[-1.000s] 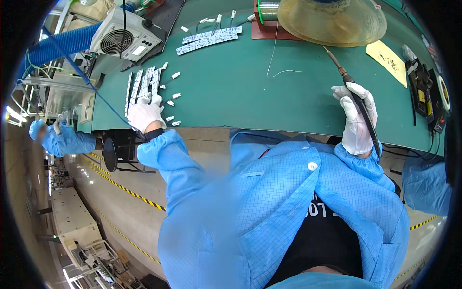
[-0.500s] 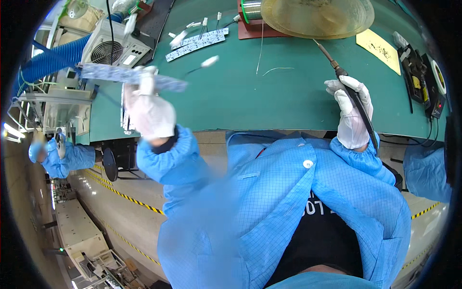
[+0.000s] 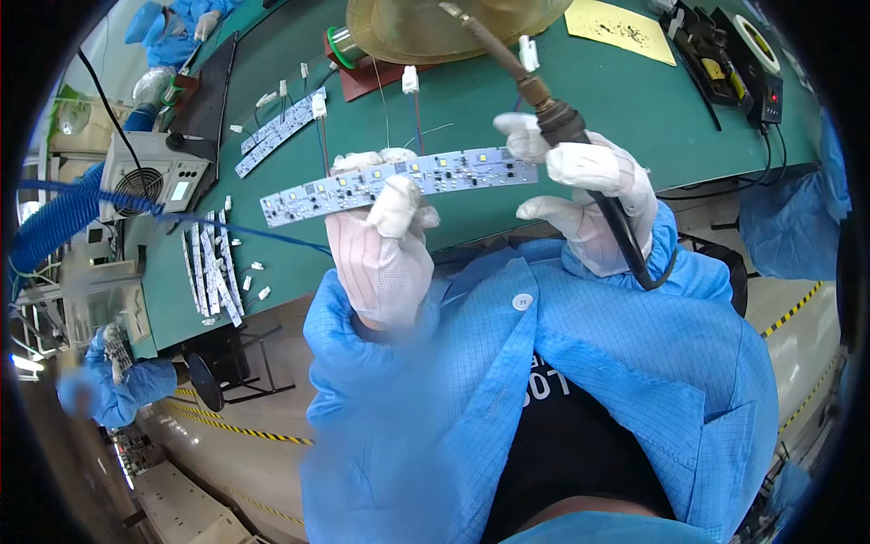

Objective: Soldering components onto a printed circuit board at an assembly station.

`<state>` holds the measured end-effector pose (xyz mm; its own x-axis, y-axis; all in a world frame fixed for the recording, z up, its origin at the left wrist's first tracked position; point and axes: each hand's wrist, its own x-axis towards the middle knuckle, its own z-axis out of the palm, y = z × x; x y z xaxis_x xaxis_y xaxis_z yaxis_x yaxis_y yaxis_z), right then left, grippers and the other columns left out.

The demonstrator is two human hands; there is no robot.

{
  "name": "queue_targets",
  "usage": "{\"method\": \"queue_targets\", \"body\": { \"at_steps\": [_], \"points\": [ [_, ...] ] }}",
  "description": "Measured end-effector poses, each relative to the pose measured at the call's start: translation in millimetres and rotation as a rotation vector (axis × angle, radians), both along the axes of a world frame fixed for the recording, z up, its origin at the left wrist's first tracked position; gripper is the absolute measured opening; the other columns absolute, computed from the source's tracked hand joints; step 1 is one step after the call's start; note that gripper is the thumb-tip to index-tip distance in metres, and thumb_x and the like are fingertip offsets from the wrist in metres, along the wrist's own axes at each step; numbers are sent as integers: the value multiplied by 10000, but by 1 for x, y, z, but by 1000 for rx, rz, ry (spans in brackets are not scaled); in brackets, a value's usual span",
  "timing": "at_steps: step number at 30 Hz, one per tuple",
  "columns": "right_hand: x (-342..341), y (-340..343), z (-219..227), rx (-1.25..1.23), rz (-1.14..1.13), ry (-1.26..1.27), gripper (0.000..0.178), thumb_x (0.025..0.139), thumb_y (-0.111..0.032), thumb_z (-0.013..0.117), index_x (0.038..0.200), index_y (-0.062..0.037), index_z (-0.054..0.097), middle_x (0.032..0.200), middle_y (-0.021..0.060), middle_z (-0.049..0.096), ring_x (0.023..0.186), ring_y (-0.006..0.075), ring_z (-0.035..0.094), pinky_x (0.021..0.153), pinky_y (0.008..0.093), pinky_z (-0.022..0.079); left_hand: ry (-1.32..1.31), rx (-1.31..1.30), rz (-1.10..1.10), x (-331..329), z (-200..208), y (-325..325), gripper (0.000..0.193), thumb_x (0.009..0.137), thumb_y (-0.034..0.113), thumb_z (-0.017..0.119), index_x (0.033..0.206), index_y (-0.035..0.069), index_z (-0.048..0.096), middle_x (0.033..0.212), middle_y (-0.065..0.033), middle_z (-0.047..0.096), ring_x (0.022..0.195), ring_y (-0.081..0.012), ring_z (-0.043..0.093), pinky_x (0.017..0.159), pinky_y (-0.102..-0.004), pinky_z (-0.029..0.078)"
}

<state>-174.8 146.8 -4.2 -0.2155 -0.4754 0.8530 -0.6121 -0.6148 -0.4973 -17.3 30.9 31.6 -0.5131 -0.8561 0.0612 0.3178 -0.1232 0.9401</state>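
Observation:
A long white circuit board strip (image 3: 435, 179) with small yellow-centred LEDs is held up over the green bench. My gloved left hand (image 3: 385, 249) grips it left of the middle, thumb in front and fingers behind. Thin wires with white connectors (image 3: 410, 80) rise from its upper edge. My gloved right hand (image 3: 612, 186) is wrapped around a soldering iron (image 3: 560, 122), whose tip points up toward the far side. Its fingers are at the board's right end; whether they also pinch the board or a wire is unclear.
Several more boards (image 3: 213, 263) lie at the left, others (image 3: 283, 134) farther back. A solder spool (image 3: 343, 47), an amber dish (image 3: 453, 32), a yellow sheet (image 3: 621, 32) and a soldering station (image 3: 770, 102) line the back and right. A blue cord (image 3: 254, 233) runs to my left wrist.
My left hand has brought the board from the left to in front of me. The right hand, still holding the iron, has come in to the board's right end. The view has turned.

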Motion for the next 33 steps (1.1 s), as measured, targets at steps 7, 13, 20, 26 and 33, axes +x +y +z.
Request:
{"method": "queue_targets", "body": {
  "at_steps": [7, 13, 20, 26, 33],
  "points": [
    [8, 1, 2, -50, 95, -344, 315, 743, 91, 659, 1034, 6, 574, 1019, 180, 650, 1004, 273, 634, 865, 346, 527, -402, -932, -236, 27, -15, -16, 176, 838, 75, 514, 954, -39, 581, 1019, -163, 586, 778, -217, 627, 625, -319, 526],
    [9, 3, -3, -37, 79, -490, 470, 759, 48, 661, 1183, -43, 480, 1002, 196, 652, 1002, 349, 626, 869, 483, 522, -213, -332, -124, 54, -18, -33, 691, 734, 436, 752, 1212, 34, 457, 978, -115, 592, 881, -205, 615, 686, -307, 520],
    [10, 1, -1, -9, 70, -487, 457, 780, 57, 634, 1194, -29, 460, 1019, 191, 645, 993, 357, 625, 889, 469, 510, 109, -356, -8, 56, -28, -28, 571, 701, 251, 797, 1151, 70, 495, 1080, -103, 548, 1025, -260, 576, 923, -429, 489],
    [4, -1, -8, 21, 100, -475, 448, 807, -12, 642, 1210, -32, 448, 1060, 190, 635, 1016, 364, 613, 897, 457, 505, 128, -337, -127, 54, -18, -22, 490, 730, 230, 778, 1061, 22, 482, 1078, -137, 566, 1052, -313, 570, 963, -498, 455],
    [0, -5, -10, -10, 99, -297, 475, 733, -32, 720, 1155, 3, 506, 1079, 195, 630, 1055, 339, 598, 884, 389, 521, 289, -392, -253, 50, -34, -26, 551, 684, 138, 817, 1072, 14, 445, 1087, -274, 555, 1057, -393, 573, 872, -461, 515]
  ]
}}
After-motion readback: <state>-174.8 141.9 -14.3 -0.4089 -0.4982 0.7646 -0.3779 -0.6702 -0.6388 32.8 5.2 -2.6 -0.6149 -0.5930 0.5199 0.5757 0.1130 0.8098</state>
